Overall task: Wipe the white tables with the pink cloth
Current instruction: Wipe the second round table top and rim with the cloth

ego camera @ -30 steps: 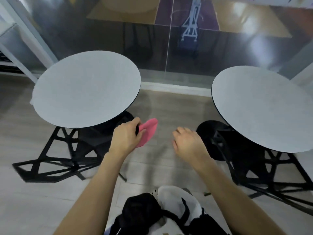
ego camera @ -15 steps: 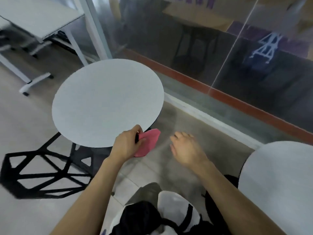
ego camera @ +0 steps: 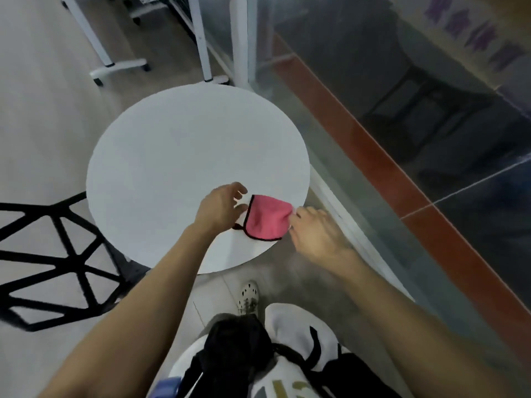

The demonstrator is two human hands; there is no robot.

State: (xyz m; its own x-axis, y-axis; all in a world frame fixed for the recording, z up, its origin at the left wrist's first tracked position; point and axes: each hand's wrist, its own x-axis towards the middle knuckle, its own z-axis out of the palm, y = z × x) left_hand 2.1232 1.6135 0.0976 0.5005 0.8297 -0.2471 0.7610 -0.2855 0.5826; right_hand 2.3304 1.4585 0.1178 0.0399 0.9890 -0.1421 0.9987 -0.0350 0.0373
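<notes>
Beside the glass partition (ego camera: 402, 110), the round white surface (ego camera: 172, 173) on its black frame base (ego camera: 57, 254) fills the view below you. Your left hand (ego camera: 219, 209) hovers over its near right part, fingers apart and loosely bent, holding nothing. It is just beside the cloth's dark-trimmed edge; whether the thumb touches that edge cannot be told. Your right hand (ego camera: 313, 234) reaches in from past the rim, its fingers (ego camera: 296, 215) pinched together on the cloth's right end. The pink cloth (ego camera: 265, 219) rests bunched on the surface, near the rim closest to you and the glass. The step in hand looks to be spreading the cloth before the first stroke. To do it well, draw the two ends apart until the cloth lies flat, then press it with a flat palm rather than a pinch, so its whole face bears down. Begin at the far rim and work back in overlapping passes, minding that the cloth does not slip off the near rim.
</notes>
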